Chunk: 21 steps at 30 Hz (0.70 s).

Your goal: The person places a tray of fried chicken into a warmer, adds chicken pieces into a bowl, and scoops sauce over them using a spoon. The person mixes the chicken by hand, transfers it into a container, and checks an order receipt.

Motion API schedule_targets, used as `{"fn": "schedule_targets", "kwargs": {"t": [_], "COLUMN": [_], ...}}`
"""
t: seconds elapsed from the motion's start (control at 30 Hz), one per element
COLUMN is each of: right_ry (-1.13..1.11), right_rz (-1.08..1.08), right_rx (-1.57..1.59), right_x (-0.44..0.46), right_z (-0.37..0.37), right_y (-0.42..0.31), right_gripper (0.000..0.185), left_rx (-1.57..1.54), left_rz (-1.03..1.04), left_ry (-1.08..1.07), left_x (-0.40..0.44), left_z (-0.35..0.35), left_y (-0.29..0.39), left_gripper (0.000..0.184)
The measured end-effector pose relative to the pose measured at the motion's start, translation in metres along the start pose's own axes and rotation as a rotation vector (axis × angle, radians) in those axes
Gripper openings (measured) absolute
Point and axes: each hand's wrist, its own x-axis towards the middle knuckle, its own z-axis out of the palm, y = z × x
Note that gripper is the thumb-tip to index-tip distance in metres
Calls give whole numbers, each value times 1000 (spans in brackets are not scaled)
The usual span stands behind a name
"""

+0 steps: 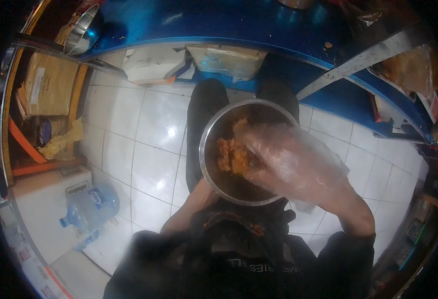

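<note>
A round metal bowl (204, 164) rests on my lap between my knees. Inside it lies a clump of orange-brown food (233, 153), toward the bowl's left and middle. My right hand (284, 162), in a clear plastic glove, reaches into the bowl from the right. Its fingers are at the food and blurred by motion, so their grip cannot be made out. On the bowl's lower left side my left forearm (191, 208) comes up to the rim. The left hand itself is hidden beneath or behind the bowl.
A blue table (219, 25) spans the top, with a metal bowl (82, 30) at its left end and a metal leg (363, 57) at right. An empty water bottle (92, 207) lies beside a white box (44, 214) at left. White tiles (154, 132) cover the floor.
</note>
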Motion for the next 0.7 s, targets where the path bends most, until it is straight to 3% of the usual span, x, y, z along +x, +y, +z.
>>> {"fn": "schedule_targets", "kwargs": {"t": [0.1,0.17,0.3,0.37,0.4,0.53,0.6,0.63,0.7], "right_ry": [242,-70,-72,-39,138,179,-77,-78,-21], "right_rz": [10,156,41,206,142,11,142,142,296], "right_rx": [-258,-311,-162,-11,-152,-135,106,106,-158], "right_x": [11,25,18,17,10,-8,-8,-7,-4], "right_z": [19,12,-1,-13,-4,-3,-25,-23,-12], "right_y": [1,-9,4,-3,0,-3,-9,-7,-2], "right_gripper": [50,47,44,42,40,47,58,58,66], "left_rx": [8,15,23,19,20,19,22,19,23], "left_rz": [0,-6,-12,-11,-10,-15,-17,-16,-18], "left_ry": [-7,-12,-11,-9,-11,-12,-13,-12,-12], "left_x": [2,4,5,6,7,8,10,10,12], "left_z": [1,3,5,6,7,8,9,9,10], "left_y": [0,-2,-3,-4,-3,-3,-3,-4,-3], "left_gripper": [60,60,59,59,59,59,59,59,59]}}
